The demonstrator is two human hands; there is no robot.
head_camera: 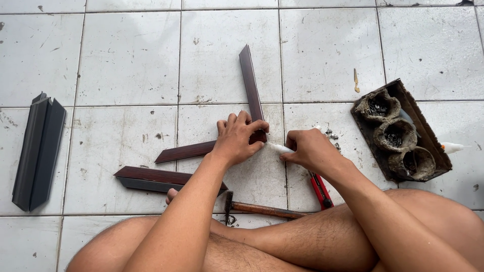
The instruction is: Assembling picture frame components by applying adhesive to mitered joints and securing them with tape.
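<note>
I see my left hand (237,140) clamping two dark red mitred strips (251,85) at their corner on the tiled floor (126,60), while my right hand (308,148) pinches a white glue tube (280,148). Excess glue could smear; strips may slip apart. The tray (421,132) holds three crusty cups of small dark fasteners.

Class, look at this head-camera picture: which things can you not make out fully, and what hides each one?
- Corner joint of the two brown strips: head view, covered by the left hand.
- White tube: mostly inside the right hand.
- Red tool: partly under the right forearm.
- Hammer: handle end hidden behind the leg.
- Tray cups' contents: too small to tell.
</note>
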